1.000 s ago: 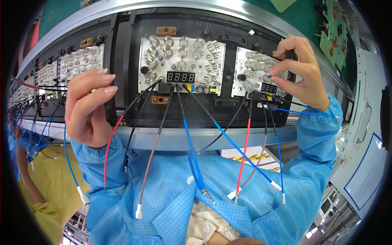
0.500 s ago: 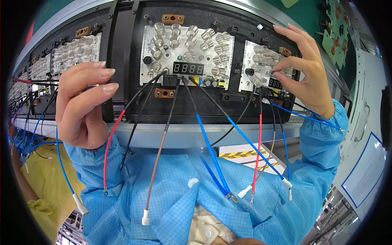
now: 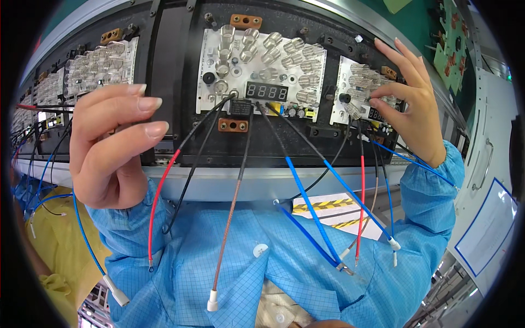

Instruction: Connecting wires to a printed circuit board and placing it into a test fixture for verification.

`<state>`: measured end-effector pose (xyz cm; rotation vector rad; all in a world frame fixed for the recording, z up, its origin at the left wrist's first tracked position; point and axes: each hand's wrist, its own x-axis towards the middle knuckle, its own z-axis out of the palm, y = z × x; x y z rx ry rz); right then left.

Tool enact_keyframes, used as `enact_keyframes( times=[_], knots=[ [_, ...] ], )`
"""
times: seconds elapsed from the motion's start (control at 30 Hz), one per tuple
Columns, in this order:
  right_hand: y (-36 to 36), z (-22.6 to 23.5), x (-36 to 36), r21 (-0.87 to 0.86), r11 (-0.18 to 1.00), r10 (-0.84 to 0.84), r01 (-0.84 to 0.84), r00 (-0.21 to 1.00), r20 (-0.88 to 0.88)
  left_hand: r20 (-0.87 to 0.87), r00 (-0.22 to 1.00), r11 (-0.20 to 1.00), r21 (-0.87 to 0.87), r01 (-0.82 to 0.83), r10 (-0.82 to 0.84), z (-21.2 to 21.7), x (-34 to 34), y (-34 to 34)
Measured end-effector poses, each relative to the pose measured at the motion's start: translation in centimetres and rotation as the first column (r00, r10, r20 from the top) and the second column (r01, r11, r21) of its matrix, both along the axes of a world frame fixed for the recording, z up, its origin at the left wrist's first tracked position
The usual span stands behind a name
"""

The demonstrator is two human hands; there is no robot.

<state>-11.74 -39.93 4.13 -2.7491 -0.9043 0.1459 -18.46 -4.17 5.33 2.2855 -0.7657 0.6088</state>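
Observation:
My right hand is at the right-hand white circuit board, its thumb and index finger pinched low over the coil springs. Whatever sits between those fingertips is too small to make out. The other fingers are raised. My left hand hovers left of the middle circuit board, fingers half bent and apart, with nothing seen in them. That middle board carries several clear cylindrical coils, a dark digit display and a black relay block. Red, blue and brown wires hang from it.
Another carrier with a coil-covered board stands behind my left hand. A metal rail runs along the near edge. Brown screw blocks sit beside the boards. A person in yellow is at the left. A white cabinet stands right.
The middle and right boards have shifted a little to the right, and their hanging wires swung with them. My right hand has shifted slightly right, still pinched. My left hand has sunk slightly.

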Motion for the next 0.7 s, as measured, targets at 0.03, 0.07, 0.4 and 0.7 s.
enact_keyframes(
  times=[0.03, 0.07, 0.4, 0.7],
  knots=[
    [0.0, -0.4, 0.0, 0.005, 1.0, 0.003, -0.003, 1.0, -0.005, 0.005, 1.0, 1.0, 0.005, -0.003, 0.003, -0.1, 0.0, -0.1],
    [-0.1, -0.8, 0.0, 0.029, 1.0, -0.002, 0.002, 1.0, -0.007, 0.0, 1.0, 1.0, 0.01, -0.006, 0.006, -0.2, 0.0, -0.1],
    [0.3, -2.1, 0.2, 0.134, 0.99, -0.037, 0.045, 0.998, -0.058, -0.068, 0.997, 0.992, 0.121, 0.036, -0.028, 0.6, 0.0, 0.4],
    [0.5, -2.3, 0.0, 0.107, 0.994, -0.012, 0.017, 0.999, -0.047, -0.06, 0.997, 0.989, 0.14, 0.053, -0.045, 0.5, 0.0, 1.0]
  ],
)
